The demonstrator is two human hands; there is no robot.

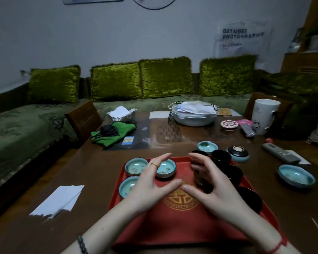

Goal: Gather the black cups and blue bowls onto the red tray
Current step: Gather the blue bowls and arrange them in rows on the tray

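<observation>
The red tray (173, 226) lies on the wooden table in front of me. Three blue bowls stand on its left side: one at the far left (134, 166), one near left (126, 187), and a third (167, 169) with my left hand (149, 187) curved around it. On the right side stand several black cups, one at the far rim (221, 156) and one near the right edge (251, 198). My right hand (215, 195) wraps a black cup (203, 180) standing on the tray. Off the tray are two blue bowls, one beyond it (207, 146) and one to the right (296, 176).
A blue dish with a black top (238, 154) sits just right of the tray's far corner. A remote (281, 153), white mug (264, 116), grey basin (193, 118), green cloth (112, 133) and torn paper (57, 200) lie around. A green sofa runs behind.
</observation>
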